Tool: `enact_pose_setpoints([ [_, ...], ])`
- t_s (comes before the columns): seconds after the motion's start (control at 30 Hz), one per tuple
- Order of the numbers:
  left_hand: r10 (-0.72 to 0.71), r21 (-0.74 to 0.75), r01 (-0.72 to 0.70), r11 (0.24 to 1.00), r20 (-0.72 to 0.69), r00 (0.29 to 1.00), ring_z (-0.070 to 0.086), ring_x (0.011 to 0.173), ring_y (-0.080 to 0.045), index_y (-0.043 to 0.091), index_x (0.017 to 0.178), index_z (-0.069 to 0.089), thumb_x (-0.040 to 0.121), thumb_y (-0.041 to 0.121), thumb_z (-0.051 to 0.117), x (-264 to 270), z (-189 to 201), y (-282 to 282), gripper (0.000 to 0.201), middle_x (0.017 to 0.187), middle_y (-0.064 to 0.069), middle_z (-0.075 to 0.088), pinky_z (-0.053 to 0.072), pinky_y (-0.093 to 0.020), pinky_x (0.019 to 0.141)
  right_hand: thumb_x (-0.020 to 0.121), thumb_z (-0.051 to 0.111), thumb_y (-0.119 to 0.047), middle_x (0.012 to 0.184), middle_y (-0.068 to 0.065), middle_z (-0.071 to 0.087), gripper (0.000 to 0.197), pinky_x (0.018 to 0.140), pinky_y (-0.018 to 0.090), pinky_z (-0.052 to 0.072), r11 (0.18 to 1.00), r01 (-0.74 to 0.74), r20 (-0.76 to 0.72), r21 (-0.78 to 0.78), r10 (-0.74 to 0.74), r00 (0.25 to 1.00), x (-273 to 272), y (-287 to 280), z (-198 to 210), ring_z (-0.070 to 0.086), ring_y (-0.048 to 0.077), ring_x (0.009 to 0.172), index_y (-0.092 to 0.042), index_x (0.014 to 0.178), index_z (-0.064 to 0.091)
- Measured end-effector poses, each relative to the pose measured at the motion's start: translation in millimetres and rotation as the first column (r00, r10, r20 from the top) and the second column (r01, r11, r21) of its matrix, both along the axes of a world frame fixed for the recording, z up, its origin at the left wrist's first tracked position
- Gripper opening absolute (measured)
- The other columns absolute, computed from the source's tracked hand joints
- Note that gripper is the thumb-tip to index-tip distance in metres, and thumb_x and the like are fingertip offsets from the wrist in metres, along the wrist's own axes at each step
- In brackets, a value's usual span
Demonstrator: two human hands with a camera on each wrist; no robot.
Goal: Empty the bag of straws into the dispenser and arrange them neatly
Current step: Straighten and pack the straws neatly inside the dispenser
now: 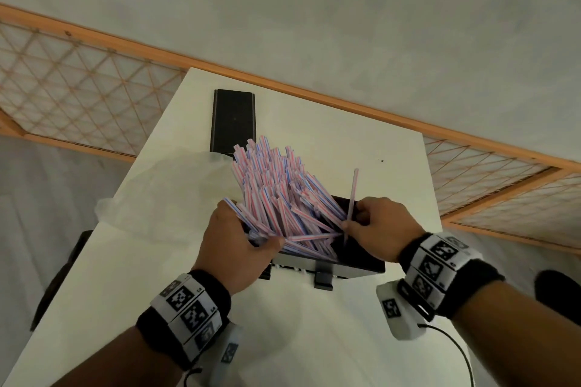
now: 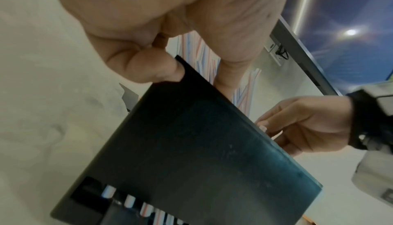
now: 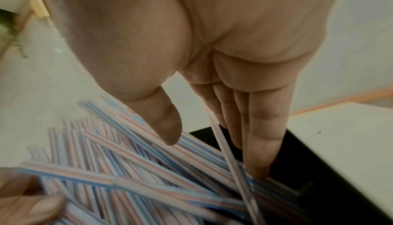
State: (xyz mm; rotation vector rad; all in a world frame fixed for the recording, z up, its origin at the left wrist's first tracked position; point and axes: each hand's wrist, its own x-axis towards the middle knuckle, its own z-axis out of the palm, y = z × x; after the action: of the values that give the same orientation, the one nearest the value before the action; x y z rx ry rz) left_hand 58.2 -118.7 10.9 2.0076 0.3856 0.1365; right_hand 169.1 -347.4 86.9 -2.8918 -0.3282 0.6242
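A black open-top dispenser [image 1: 355, 264] [image 2: 191, 144] [image 3: 319, 169] stands near the table's front edge. A heap of red- and blue-striped straws [image 1: 276, 192] [image 3: 127, 169] sticks out of it, fanned toward the far left. My left hand [image 1: 251, 236] [image 2: 191, 70] grips the straws' lower ends at the dispenser's left end, thumb on top. My right hand [image 1: 361, 220] [image 3: 212, 144] reaches into the dispenser's right half with straight fingers. Its thumb rests on the heap. A single straw [image 1: 352, 192] [image 3: 229, 158] stands upright against those fingers.
The white table [image 1: 314, 339] also bears a flat black lid [image 1: 234, 121] at the far side and a crumpled clear plastic bag [image 1: 163, 198] left of the straws. Wooden lattice panels line the wall behind. A dark chair stands at the table's left.
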Motion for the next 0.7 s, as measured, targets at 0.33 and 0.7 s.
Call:
enact_pose_setpoints([
  [0.33, -0.065, 0.009, 0.065, 0.998, -0.049, 0.997, 0.065, 0.095, -0.009, 0.034, 0.100, 0.068, 0.065, 0.064, 0.075, 1, -12, 5, 0.046, 0.097, 0.011, 0.069, 0.058, -0.036, 0.078, 0.090, 0.068, -0.025, 0.069, -0.004, 0.063, 0.017, 0.058, 0.025, 0.040, 0.974, 0.002, 0.073, 0.228, -0.019, 0.997, 1, 6, -17, 0.057, 0.019, 0.069, -0.019, 0.078, 0.059],
  [0.7, -0.012, -0.024, 0.010, 1.000, -0.062, 0.998, 0.063, 0.097, -0.011, 0.031, 0.109, 0.057, 0.057, 0.071, 0.071, -4, -14, 2, 0.067, 0.104, 0.008, 0.064, 0.055, -0.030, 0.079, 0.083, 0.063, -0.012, 0.091, 0.003, 0.073, 0.019, 0.078, 0.034, 0.053, 0.964, -0.238, -0.003, 0.122, 0.240, 0.971, -26, -1, -23, 0.067, 0.025, 0.086, -0.016, 0.100, 0.068],
])
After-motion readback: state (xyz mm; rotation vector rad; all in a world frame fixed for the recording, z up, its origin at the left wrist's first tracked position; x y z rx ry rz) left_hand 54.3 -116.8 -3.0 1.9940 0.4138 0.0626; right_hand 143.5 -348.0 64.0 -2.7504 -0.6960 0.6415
